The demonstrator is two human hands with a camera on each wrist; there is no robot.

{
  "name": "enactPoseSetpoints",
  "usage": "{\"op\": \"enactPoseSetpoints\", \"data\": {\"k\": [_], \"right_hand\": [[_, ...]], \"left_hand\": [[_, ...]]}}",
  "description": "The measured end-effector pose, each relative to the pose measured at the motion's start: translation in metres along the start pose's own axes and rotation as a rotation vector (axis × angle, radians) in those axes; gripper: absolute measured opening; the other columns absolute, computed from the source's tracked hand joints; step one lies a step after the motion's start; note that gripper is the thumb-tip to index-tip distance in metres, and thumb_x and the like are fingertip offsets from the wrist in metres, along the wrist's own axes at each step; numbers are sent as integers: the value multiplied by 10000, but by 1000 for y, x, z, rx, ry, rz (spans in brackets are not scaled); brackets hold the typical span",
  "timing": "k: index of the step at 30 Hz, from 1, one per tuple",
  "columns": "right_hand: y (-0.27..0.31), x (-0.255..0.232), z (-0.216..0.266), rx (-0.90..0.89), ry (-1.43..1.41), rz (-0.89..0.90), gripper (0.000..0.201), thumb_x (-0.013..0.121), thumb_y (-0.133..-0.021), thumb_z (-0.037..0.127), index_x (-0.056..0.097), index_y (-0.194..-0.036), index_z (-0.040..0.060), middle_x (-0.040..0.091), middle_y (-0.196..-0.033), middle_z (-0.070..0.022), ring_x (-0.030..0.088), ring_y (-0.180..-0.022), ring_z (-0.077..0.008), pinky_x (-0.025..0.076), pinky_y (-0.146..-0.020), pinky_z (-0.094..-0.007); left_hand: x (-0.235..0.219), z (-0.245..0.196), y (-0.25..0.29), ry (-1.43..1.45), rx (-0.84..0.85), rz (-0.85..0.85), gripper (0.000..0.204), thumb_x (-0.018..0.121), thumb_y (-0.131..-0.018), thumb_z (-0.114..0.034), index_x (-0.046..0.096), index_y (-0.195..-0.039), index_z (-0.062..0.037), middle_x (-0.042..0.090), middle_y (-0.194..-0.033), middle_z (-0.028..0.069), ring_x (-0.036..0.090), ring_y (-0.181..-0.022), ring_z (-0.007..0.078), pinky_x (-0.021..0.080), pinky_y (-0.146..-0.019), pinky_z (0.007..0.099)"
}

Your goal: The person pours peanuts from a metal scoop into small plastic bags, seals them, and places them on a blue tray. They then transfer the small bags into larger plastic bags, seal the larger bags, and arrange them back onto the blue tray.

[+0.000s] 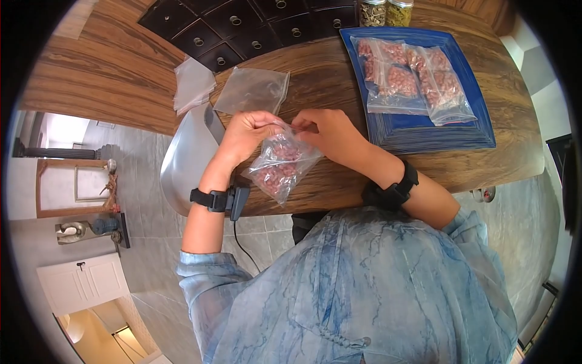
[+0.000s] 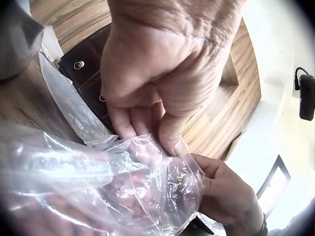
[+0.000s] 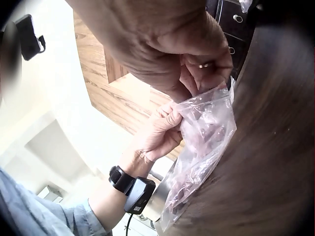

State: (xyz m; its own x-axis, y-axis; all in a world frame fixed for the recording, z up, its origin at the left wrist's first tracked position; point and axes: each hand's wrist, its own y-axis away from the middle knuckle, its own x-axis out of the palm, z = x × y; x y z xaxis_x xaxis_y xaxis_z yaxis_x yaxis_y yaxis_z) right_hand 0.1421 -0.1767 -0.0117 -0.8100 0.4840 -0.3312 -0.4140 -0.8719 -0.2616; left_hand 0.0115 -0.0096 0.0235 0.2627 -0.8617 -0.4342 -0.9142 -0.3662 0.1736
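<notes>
A clear zip bag [image 1: 280, 173] partly filled with reddish, peanut-like kernels hangs tilted near the table's front edge. My left hand [image 1: 248, 136] pinches its top edge between thumb and fingers on the left side. On the other side, my right hand [image 1: 332, 132] pinches the same edge close by, fingers curled. In the left wrist view the crumpled plastic of the bag [image 2: 140, 191] spreads below my left hand [image 2: 162, 73], with the right hand [image 2: 229, 196] beyond it. A reddish zip strip runs along the bag's mouth [image 3: 209, 98] in the right wrist view.
A blue tray [image 1: 424, 138] to the right holds several bags of kernels [image 1: 394, 79]. Flat clear bags [image 1: 251, 88] lie behind my hands. A silver metal pan [image 1: 188, 155] stands at the left. Behind are a dark drawer cabinet [image 1: 260, 27] and two jars [image 1: 388, 13].
</notes>
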Motion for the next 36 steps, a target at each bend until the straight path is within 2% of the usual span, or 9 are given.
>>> {"op": "enactPoseSetpoints", "data": {"k": [7, 10, 13, 19, 22, 25, 31, 34, 36], "right_hand": [[-7, 2, 1, 41, 117, 10, 154, 656, -766, 188, 632, -815, 43, 662, -747, -133, 648, -719, -314, 498, -652, -392], [-8, 3, 5, 4, 233, 0, 163, 646, -772, 210, 619, -795, 51, 649, -720, -136, 644, -717, -318, 499, -653, -401], [-6, 8, 12, -112, 295, -46, 144, 631, -772, 203, 609, -777, 60, 640, -692, -135, 644, -696, -320, 503, -635, -413], [-11, 6, 16, -108, 384, -3, 139, 646, -734, 203, 630, -767, 69, 646, -675, -133, 648, -666, -329, 511, -604, -427], [-14, 2, 23, -71, 444, 33, 144, 649, -730, 209, 646, -764, 70, 650, -686, -140, 652, -682, -330, 514, -613, -424], [-17, 3, 21, -85, 468, 43, 150, 652, -726, 213, 653, -763, 68, 655, -701, -141, 653, -688, -331, 516, -617, -427], [-16, 2, 21, -25, 338, 54, 239, 691, -739, 294, 647, -757, 60, 655, -705, -133, 650, -710, -326, 510, -644, -417], [-17, 3, 21, -45, 334, 32, 128, 654, -705, 163, 640, -759, 48, 643, -685, -131, 638, -653, -312, 507, -611, -388], [-19, 4, 19, -25, 338, 44, 133, 665, -704, 165, 641, -760, 47, 644, -686, -127, 639, -656, -308, 507, -614, -384]], "left_hand": [[1, -9, 5, -29, -5, 25, 129, 654, -823, -1, 671, -951, 12, 699, -861, 49, 630, -809, 85, 498, -741, 225], [2, -8, 5, 17, 2, 38, 132, 638, -823, 28, 665, -951, 6, 696, -887, 54, 613, -782, 79, 493, -734, 221], [3, -8, 4, 57, -20, 50, 139, 616, -837, 39, 626, -969, -4, 697, -872, 49, 602, -779, 62, 481, -737, 215], [4, -11, 5, -43, 7, 44, 124, 600, -849, 40, 544, -931, -34, 694, -821, 22, 584, -777, 31, 447, -724, 192], [5, -13, 7, -29, -4, 67, 125, 596, -850, 41, 557, -941, -35, 688, -806, 12, 579, -768, 27, 445, -713, 194], [5, -12, 5, -51, 16, 70, 129, 588, -850, 47, 560, -944, -38, 684, -793, 5, 574, -762, 24, 440, -707, 192], [3, -8, 4, -26, 29, 72, 168, 644, -824, -9, 559, -965, -41, 689, -759, 24, 582, -731, 44, 447, -687, 212], [5, -14, 6, -58, 33, 47, 178, 644, -825, -14, 553, -975, -47, 688, -756, 24, 581, -731, 46, 447, -688, 215], [6, -14, 6, -62, 43, 35, 182, 642, -829, -15, 548, -980, -52, 684, -751, 24, 579, -732, 49, 444, -690, 216]]}}
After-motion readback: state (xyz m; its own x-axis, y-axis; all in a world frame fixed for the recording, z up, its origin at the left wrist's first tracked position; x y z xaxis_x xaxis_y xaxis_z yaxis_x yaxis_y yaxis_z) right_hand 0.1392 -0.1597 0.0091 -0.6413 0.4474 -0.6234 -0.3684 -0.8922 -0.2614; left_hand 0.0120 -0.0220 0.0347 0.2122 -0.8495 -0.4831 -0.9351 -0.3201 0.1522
